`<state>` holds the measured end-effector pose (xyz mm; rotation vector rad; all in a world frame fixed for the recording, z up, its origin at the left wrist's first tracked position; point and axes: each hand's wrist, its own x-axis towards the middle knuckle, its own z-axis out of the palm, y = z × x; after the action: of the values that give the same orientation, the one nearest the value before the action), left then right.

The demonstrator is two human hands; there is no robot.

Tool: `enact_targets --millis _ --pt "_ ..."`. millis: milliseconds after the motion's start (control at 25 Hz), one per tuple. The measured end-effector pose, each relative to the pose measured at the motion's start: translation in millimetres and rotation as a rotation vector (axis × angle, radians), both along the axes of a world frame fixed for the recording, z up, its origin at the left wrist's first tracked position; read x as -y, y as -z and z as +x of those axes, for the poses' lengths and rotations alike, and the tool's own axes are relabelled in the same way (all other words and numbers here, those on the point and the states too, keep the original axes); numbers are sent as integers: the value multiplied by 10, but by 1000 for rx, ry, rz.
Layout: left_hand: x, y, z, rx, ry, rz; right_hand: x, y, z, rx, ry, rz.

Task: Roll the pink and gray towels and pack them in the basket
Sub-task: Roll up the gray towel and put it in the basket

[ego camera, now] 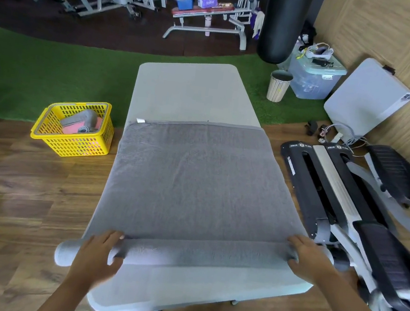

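Note:
A gray towel (195,180) lies spread across the near half of a pale gray table (194,91). Its near edge is wound into a thick roll (199,252) that runs the table's width and sticks out past the left side. My left hand (97,253) lies over the roll's left end, fingers curved round it. My right hand (307,257) lies on the roll's right end, fingers curled over it. On the floor to the left stands a yellow basket (69,145) holding a rolled gray towel (83,118) and a rolled pink towel (74,129).
An elliptical trainer (347,213) stands close along the table's right side. Farther back sit a striped bin (278,85), a clear storage box (313,78), a hanging black punching bag (281,22) and a weight bench (206,19). Wooden floor lies left of the table.

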<state>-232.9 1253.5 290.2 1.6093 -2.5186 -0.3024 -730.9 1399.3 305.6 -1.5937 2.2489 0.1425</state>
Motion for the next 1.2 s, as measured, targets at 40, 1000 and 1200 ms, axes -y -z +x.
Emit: enact_targets --millis 40,1000,1200 --pt "-2 -3 -16 -1 -4 -20 5 32 -13 -8 -7 -88" --pt "33 107 188 -19 -64 28 -26 147 -13 83 174 -283" --pt "20 119 213 -2 -21 147 -90 136 -2 140 143 -69"
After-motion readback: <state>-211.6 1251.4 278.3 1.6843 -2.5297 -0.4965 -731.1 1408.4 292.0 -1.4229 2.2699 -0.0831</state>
